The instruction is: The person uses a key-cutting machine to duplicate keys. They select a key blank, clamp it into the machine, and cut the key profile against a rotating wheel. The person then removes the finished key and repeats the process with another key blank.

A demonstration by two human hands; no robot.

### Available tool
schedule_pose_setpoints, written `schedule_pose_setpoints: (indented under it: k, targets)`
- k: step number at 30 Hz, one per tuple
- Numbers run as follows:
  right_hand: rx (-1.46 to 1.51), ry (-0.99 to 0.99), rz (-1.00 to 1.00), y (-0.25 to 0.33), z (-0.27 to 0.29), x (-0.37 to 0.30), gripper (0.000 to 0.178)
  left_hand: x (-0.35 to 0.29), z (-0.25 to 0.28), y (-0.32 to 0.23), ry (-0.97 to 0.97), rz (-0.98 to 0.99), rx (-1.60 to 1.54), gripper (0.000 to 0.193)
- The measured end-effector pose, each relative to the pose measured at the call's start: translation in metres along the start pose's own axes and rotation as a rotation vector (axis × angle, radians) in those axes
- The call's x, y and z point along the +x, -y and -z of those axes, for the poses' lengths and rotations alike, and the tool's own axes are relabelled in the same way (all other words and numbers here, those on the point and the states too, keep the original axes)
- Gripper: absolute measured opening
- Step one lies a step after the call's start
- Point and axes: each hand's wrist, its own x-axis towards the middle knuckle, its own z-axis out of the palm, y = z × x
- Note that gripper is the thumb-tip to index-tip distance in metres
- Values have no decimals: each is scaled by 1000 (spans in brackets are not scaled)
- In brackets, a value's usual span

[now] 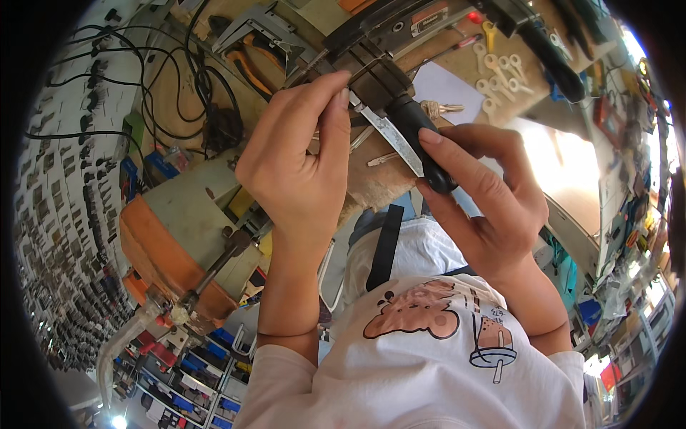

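A black metal clamp point(377, 75) with a smooth black handle point(414, 129) stands on the bench in front of me. My right hand point(493, 189) is closed on the lower end of this handle, thumb on top and fingers curled round it. A curved, scratched silver metal strip point(389, 136) lies slantwise along the handle's left side. At its upper end, beside the clamp, my left hand point(304, 146) pinches with thumb and forefinger; what sits between the fingertips is hidden. A brass-coloured key point(441, 109) lies just right of the handle on white paper point(449, 89).
Loose keys point(504, 75) lie at the far right, near a black lever point(554, 64). Orange-and-black pliers point(259, 61) and black cables point(153, 93) are at the far left. An orange-and-grey machine point(182, 229) stands at the left, before a wall of hanging key blanks point(61, 193).
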Motion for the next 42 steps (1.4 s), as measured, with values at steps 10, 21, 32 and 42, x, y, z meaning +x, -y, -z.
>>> schedule_pose_setpoints:
  k: [10,21,32,42]
  targets:
    - [98,-44,-83,4,-1,0,40,-2,-2,2,-28,-10,9,14]
    - [-66,-31,18,3,-3,-2,35,-3,-1,3,-31,-13,39,14]
    - [767,-91,-588,10,-6,2,25,-7,-1,0,-101,162,-89,13]
    - [1530,43,-1066,-3,4,-3,29,-13,10,0,45,235,72,12]
